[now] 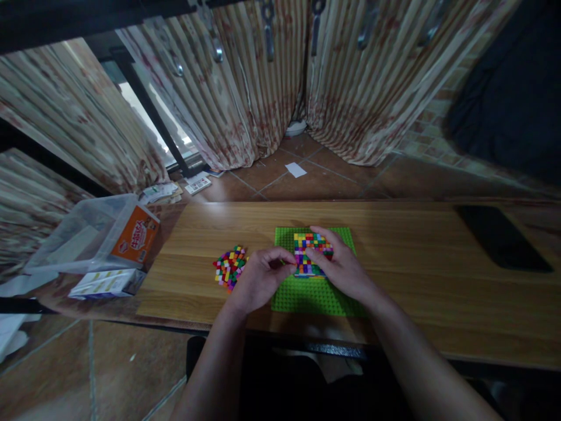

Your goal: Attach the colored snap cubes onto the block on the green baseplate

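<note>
A mosaic of small colourful toy bricks [302, 253] sits on a green studded baseplate [315, 298]. At its near left corner, my left hand [262, 278] is closed in a pinch on a small toy brick, with a bit of red showing at the fingertips. My right hand [342, 266] lies across the mosaic's right side, thumb on top of the bricks and fingers stretched toward the far edge. It covers part of the mosaic. Beside my left hand is a pile of loose mixed-colour bricks [228, 266], partly behind that hand.
The wooden table [416, 280] bears a dark flat slab [502, 237] at the right. Left of the table stand a clear plastic bin [83, 225] with an orange label and a white-and-purple box [107, 282]. Striped curtains [245, 99] hang behind, and a white paper [295, 169] lies on the floor.
</note>
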Demonstrator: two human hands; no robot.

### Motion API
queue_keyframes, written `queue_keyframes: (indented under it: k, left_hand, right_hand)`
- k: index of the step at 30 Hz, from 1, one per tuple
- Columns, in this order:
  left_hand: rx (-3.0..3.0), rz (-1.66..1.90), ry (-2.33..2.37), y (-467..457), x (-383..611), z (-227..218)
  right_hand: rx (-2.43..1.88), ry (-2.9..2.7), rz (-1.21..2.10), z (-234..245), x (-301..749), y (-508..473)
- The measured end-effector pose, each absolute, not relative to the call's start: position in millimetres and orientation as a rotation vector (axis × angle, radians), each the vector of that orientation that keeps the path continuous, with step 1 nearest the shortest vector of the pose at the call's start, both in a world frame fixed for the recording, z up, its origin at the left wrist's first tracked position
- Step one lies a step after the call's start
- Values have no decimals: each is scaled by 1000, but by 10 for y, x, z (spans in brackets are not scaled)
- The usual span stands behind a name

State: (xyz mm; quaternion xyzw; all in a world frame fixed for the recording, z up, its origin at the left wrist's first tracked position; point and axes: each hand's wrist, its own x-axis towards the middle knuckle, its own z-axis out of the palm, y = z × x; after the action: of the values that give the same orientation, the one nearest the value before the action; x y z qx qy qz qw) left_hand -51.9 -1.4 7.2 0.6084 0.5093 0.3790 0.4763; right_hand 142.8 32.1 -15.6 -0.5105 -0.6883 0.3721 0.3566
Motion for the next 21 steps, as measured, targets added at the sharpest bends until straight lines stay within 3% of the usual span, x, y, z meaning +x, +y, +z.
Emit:
queue_keyframes:
  k: [21]
  left_hand:
    - [1249,969,1253,-18,-452,84]
  right_hand:
    - [-1317,-1786,945,-165,1428,319]
